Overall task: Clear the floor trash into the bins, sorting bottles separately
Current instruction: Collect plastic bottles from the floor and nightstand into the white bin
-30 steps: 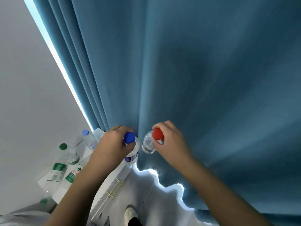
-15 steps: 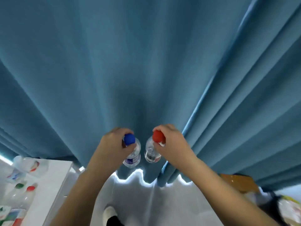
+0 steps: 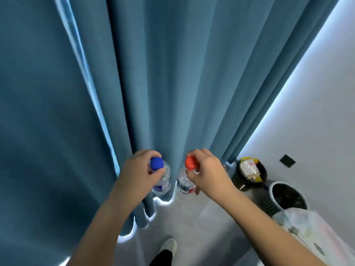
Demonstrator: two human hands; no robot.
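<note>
A blue-capped bottle [image 3: 162, 181] is gripped at the neck by the left hand [image 3: 139, 170], a red-capped bottle [image 3: 184, 186] by the right hand [image 3: 208, 174]; either could be mis-sorted into the nearer, trash-filled bin [image 3: 247, 186] at three o'clock.

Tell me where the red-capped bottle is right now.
In the head view the red-capped bottle hangs just right of centre, gripped at its cap by the right hand, beside the blue-capped bottle in the left hand.
</note>
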